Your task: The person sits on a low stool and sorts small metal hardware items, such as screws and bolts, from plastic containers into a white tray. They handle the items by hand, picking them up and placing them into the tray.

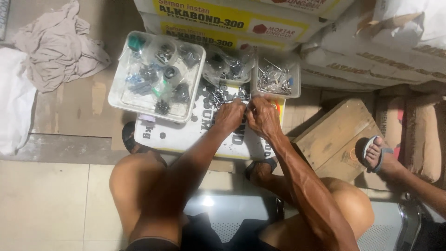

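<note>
Here, item by item, is what lies before you.

Hands: your left hand and right hand sit side by side, touching, over the white printed sack that serves as your work surface. Both sets of fingers are curled in together at the far edge of the hands; whether they pinch a piece or are merely bunched, I cannot tell, since the fingertips are hidden.

Loose hardware: a scatter of small dark screws lies on the sack just beyond your knuckles, right at your fingertips.

Containers: a white rectangular tray to the left holds clear bags of dark fittings and one green piece. A smaller clear tub of nails stands to the right, with a clear bag of hardware between the two.

Behind: stacked cement sacks with yellow bands form a wall just past the containers, and more pale sacks pile up at right.

Sides: a wooden board lies at an angle beside your right forearm. Another person's sandalled foot rests on its far end. A crumpled grey cloth lies on the floor, well apart to the left.

Near you: your bare knees flank the sack, and your own sandalled feet tuck under its near edge.
</note>
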